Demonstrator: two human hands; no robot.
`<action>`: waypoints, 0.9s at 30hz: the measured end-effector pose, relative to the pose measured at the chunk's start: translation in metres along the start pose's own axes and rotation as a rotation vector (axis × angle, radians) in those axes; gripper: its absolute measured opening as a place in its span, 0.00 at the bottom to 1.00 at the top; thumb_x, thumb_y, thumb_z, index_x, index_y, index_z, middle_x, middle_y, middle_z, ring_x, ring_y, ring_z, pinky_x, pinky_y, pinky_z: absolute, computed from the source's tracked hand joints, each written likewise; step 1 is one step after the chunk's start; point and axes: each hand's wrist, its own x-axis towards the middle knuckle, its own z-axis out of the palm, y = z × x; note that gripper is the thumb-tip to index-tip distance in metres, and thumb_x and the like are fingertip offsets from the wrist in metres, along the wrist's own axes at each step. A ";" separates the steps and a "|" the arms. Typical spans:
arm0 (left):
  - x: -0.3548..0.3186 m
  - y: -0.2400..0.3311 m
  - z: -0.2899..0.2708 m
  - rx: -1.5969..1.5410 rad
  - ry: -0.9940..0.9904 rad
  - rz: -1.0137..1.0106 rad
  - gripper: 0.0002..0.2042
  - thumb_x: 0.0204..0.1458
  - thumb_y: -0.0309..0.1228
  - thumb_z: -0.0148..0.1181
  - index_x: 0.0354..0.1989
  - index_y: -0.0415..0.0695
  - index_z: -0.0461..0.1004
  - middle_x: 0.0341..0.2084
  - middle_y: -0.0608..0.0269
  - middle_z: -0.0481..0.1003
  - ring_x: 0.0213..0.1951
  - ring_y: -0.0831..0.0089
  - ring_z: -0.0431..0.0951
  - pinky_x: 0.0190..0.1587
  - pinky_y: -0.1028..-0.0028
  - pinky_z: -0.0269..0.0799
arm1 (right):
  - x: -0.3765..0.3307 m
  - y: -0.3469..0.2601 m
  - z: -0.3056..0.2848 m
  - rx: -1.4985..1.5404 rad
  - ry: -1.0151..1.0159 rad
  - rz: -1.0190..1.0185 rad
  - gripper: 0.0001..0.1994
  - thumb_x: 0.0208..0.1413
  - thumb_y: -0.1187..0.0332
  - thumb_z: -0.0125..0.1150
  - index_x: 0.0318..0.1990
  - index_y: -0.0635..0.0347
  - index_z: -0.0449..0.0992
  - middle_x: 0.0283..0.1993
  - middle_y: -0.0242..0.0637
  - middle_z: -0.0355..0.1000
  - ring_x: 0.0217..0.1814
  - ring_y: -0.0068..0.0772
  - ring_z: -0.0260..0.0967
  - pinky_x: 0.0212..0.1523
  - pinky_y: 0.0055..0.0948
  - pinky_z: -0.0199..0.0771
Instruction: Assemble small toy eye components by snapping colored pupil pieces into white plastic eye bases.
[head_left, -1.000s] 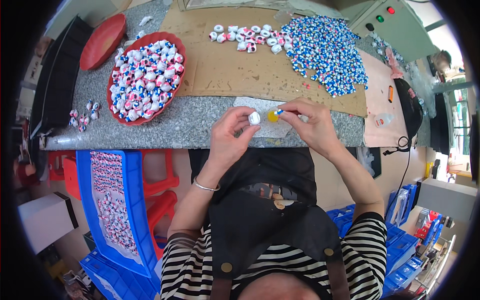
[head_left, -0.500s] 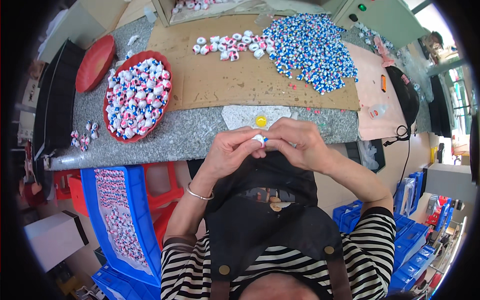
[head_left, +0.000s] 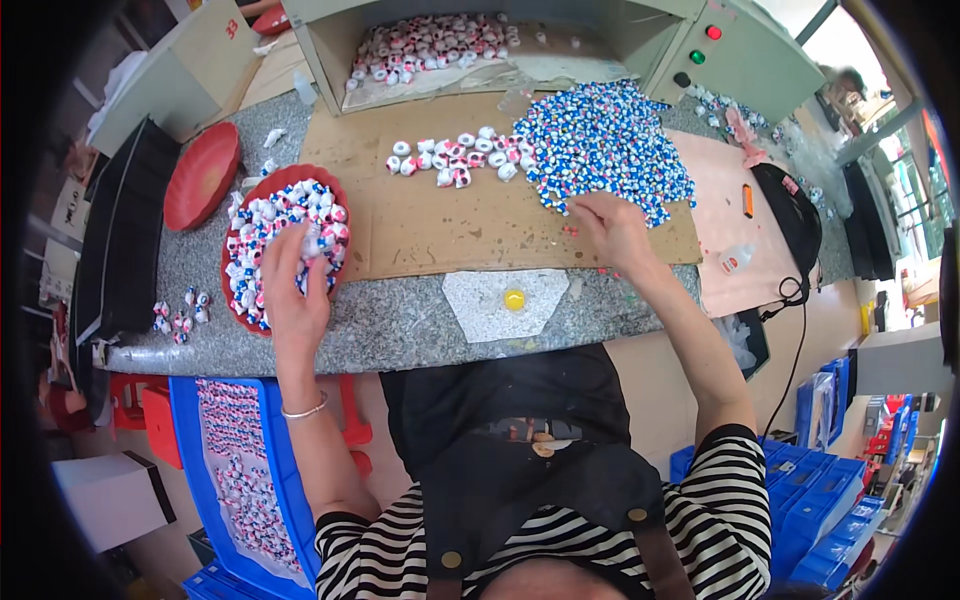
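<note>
Hands [head_left: 292,290] parted, right hand [head_left: 612,228] outstretched

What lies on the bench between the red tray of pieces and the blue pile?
In the head view, between red tray and blue pile: cardboard sheet bearing a short row of white pieces.

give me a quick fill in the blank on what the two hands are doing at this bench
1. The left hand is over the red ____ full of small pieces.
2. The right hand touches the pile of mostly ____ and white pieces.
3. Both piles lie on a sheet of brown ____.
4. The small round yellow thing sits on a ____ patch.

Missing words: tray; blue; cardboard; white
</note>
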 end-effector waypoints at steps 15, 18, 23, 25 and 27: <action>0.044 0.029 0.184 -0.034 -0.304 -0.020 0.10 0.47 0.23 0.58 0.39 0.39 0.71 0.41 0.48 0.70 0.45 0.47 0.73 0.42 0.54 0.72 | -0.022 -0.038 0.001 0.005 -0.167 -0.112 0.05 0.48 0.75 0.61 0.34 0.61 0.79 0.34 0.43 0.74 0.35 0.46 0.74 0.35 0.38 0.73; 0.042 0.037 0.168 -0.259 -0.277 -0.103 0.12 0.46 0.22 0.58 0.42 0.38 0.72 0.39 0.46 0.70 0.42 0.50 0.74 0.43 0.59 0.73 | -0.034 -0.037 0.005 -0.219 -0.272 -0.111 0.06 0.46 0.73 0.65 0.33 0.63 0.78 0.33 0.46 0.74 0.37 0.48 0.74 0.37 0.39 0.73; -0.020 0.060 0.098 -1.412 -0.563 -0.685 0.18 0.53 0.20 0.58 0.54 0.37 0.70 0.45 0.60 0.75 0.43 0.75 0.75 0.47 0.75 0.72 | -0.026 -0.027 -0.001 -0.175 -0.340 -0.088 0.08 0.45 0.72 0.66 0.35 0.63 0.80 0.33 0.44 0.75 0.36 0.48 0.74 0.36 0.38 0.73; -0.055 0.062 0.090 -1.634 -0.518 -0.744 0.20 0.56 0.20 0.56 0.58 0.37 0.68 0.47 0.58 0.74 0.43 0.78 0.75 0.48 0.76 0.72 | -0.025 -0.027 -0.005 -0.120 -0.312 -0.083 0.08 0.46 0.73 0.65 0.35 0.64 0.79 0.33 0.44 0.74 0.37 0.47 0.74 0.36 0.38 0.73; -0.076 0.065 0.080 -1.802 -0.469 -0.822 0.20 0.56 0.21 0.55 0.59 0.37 0.67 0.48 0.56 0.74 0.43 0.78 0.75 0.49 0.77 0.71 | -0.026 -0.040 -0.005 -0.098 -0.272 -0.162 0.07 0.47 0.74 0.64 0.35 0.65 0.78 0.33 0.45 0.73 0.37 0.46 0.73 0.37 0.38 0.72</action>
